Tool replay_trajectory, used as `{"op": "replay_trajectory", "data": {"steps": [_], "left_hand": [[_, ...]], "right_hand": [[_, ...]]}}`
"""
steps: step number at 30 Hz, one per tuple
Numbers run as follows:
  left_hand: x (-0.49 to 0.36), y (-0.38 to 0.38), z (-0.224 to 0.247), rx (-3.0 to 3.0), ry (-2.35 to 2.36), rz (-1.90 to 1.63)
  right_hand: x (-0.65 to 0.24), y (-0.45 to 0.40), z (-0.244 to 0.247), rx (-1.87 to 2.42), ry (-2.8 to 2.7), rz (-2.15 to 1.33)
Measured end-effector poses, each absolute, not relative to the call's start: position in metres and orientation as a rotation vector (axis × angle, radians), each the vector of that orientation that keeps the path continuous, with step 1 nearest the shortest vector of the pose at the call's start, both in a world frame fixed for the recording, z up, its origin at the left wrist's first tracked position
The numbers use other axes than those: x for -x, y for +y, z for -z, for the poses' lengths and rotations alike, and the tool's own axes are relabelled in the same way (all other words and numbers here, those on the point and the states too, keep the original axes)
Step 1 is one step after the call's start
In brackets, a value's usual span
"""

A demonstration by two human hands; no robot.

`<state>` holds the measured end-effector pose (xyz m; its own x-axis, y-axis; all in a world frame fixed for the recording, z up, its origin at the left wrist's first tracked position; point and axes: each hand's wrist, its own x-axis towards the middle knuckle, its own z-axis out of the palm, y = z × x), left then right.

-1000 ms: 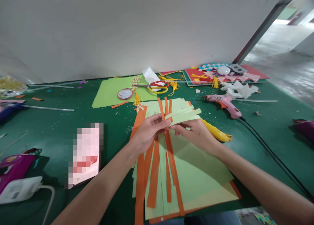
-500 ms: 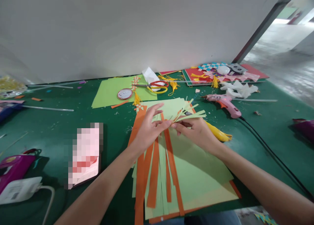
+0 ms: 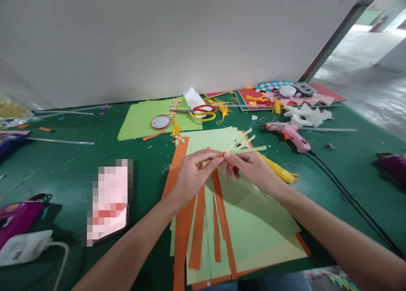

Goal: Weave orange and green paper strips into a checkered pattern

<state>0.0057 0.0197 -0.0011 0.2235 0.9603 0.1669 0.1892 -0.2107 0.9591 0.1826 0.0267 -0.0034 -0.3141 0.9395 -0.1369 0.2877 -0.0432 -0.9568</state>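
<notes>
Light green paper strips [image 3: 253, 149] fan out to the right from between my hands, with a small bit of orange paper [image 3: 223, 155] at the pinch point. My left hand [image 3: 196, 172] is closed, thumb and forefinger pinching the orange end. Touching it from the other side, my right hand [image 3: 256, 168] grips the green strips between thumb and fingers. Most of the folded part is hidden by the fingertips. Below both hands lie pale green sheets [image 3: 260, 223] with loose orange strips [image 3: 198, 236] and green strips on top. A banana-like yellow thing [image 3: 281, 170] rests beside my right hand.
A pink glue gun [image 3: 292, 134] with a black cord lies to the right. Scissors [image 3: 203, 114], a round tin [image 3: 160, 122] and yellow tassels [image 3: 223, 109] are at the back. A phone [image 3: 109, 202], its screen blurred, and a white plug [image 3: 27, 246] lie left.
My left fingers, raised and spread before, have curled down to pinch the paper. My right thumb has moved up onto the strips, and the fanned strips have shifted slightly.
</notes>
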Motion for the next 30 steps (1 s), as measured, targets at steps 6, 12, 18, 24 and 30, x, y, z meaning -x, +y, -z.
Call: {"op": "replay_trajectory", "data": {"steps": [6,12,18,24,30], "left_hand": [[-0.004,0.02,0.002,-1.382,1.173,-1.211],[-0.003,0.029,0.011,-1.153,1.088,-1.39],[-0.003,0.031,0.012,-1.071,1.13,-1.418],[-0.003,0.03,0.011,-1.088,1.152,-1.367],[-0.002,0.03,0.012,-1.094,1.169,-1.339]], "right_hand": [[-0.184,0.025,0.002,1.162,-1.731,-1.475],[-0.182,0.023,0.002,1.121,-1.798,-1.543],[-0.183,0.024,-0.004,1.145,-1.792,-1.559],[-0.185,0.031,0.001,1.384,-1.654,-1.357],[-0.186,0.032,0.005,1.305,-1.367,-1.408]]}}
